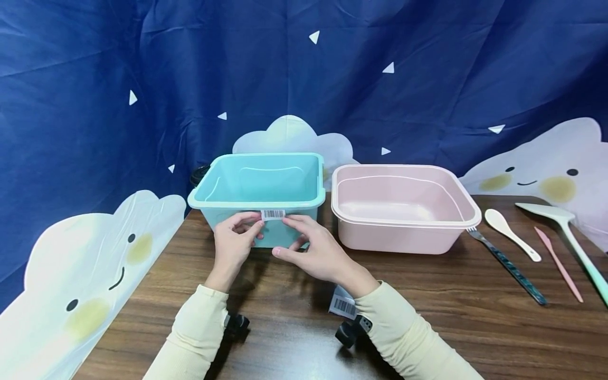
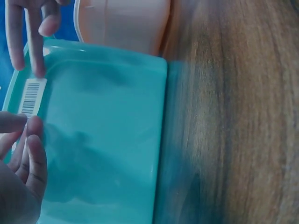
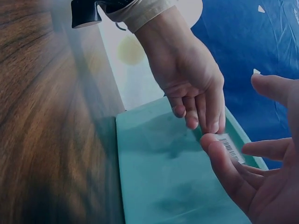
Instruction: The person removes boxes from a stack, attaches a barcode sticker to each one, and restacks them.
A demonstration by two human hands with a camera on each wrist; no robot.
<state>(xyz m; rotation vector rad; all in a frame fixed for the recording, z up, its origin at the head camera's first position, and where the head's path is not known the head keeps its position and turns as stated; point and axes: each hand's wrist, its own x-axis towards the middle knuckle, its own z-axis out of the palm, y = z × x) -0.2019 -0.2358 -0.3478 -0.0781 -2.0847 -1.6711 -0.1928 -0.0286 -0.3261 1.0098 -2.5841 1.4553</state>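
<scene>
A teal plastic tub stands on the wooden table, with a pink tub right beside it. A white barcode sticker sits on the teal tub's near rim. My left hand pinches the sticker's left end between thumb and forefinger. My right hand touches the right end with relaxed fingers. The left wrist view shows the sticker on the rim, my left hand below it and a right fingertip above it. In the right wrist view my right hand has its thumb tip against the sticker.
Right of the pink tub lie a dark-handled fork, a white spoon, a pink knife and a pale green spatula. A barcode tag hangs at my right wrist. A blue backdrop with cloud cutouts stands behind and to the left.
</scene>
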